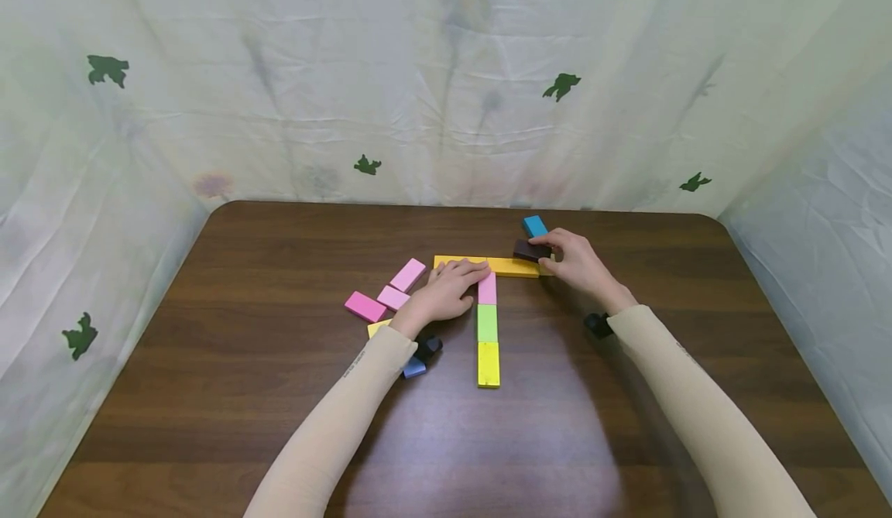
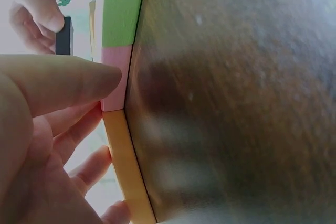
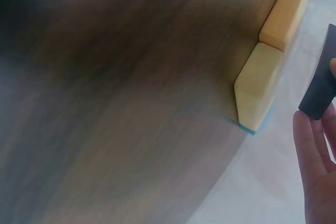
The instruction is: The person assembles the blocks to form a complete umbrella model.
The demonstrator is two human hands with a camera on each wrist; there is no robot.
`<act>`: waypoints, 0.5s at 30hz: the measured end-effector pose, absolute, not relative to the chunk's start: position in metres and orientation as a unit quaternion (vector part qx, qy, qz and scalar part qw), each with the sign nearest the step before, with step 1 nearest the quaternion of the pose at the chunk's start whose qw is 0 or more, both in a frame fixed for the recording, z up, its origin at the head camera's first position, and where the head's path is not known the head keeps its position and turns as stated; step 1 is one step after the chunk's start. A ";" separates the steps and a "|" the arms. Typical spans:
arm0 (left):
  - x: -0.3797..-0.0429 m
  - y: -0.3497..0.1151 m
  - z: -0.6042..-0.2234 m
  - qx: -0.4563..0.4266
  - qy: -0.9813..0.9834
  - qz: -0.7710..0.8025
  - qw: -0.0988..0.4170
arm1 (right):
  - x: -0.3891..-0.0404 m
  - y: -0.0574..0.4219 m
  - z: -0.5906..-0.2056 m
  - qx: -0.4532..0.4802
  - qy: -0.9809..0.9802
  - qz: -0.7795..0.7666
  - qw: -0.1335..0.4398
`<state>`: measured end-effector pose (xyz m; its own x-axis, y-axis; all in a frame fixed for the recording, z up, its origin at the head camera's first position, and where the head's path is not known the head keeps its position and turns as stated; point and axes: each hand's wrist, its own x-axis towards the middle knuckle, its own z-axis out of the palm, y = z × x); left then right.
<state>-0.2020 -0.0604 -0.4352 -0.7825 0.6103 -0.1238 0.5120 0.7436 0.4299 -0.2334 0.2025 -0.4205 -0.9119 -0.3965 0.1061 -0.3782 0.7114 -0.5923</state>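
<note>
My right hand (image 1: 580, 267) pinches a black wooden block (image 1: 531, 251) between thumb and fingers, above the right end of a row of orange blocks (image 1: 514, 267). In the right wrist view the black block (image 3: 320, 77) hangs apart from the row, whose end is a pale yellow block (image 3: 257, 85). My left hand (image 1: 446, 289) rests at the row's left part, fingers extended over the orange block (image 2: 128, 166), thumb by the pink block (image 2: 115, 90). From the row a column runs toward me: pink, green (image 1: 487, 323), then yellow (image 1: 488, 365).
Left of my left hand lie loose pink blocks (image 1: 365, 307), a yellow block (image 1: 377, 327) and a blue block (image 1: 414, 368), partly hidden by the sleeve. Another blue block (image 1: 535, 226) is beyond the right hand. Pale cloth (image 1: 418, 100) hangs behind the brown table (image 1: 279, 239).
</note>
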 end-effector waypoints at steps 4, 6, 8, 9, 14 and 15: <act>-0.202 -0.060 -0.435 0.304 0.924 0.191 0.130 | -0.242 0.195 -0.422 -0.200 0.927 -0.316 0.017; -0.202 -0.060 -0.435 0.303 0.925 0.191 0.130 | -0.246 0.192 -0.422 -0.196 0.927 -0.320 0.021; -0.202 -0.060 -0.435 0.301 0.925 0.192 0.131 | -0.250 0.189 -0.423 -0.193 0.926 -0.323 0.023; -0.202 -0.060 -0.435 0.300 0.925 0.193 0.132 | -0.252 0.188 -0.423 -0.194 0.926 -0.323 0.024; -0.203 -0.060 -0.436 0.298 0.925 0.196 0.133 | -0.262 0.184 -0.425 -0.195 0.930 -0.311 0.021; -0.203 -0.060 -0.436 0.298 0.925 0.197 0.133 | -0.263 0.183 -0.425 -0.196 0.931 -0.308 0.019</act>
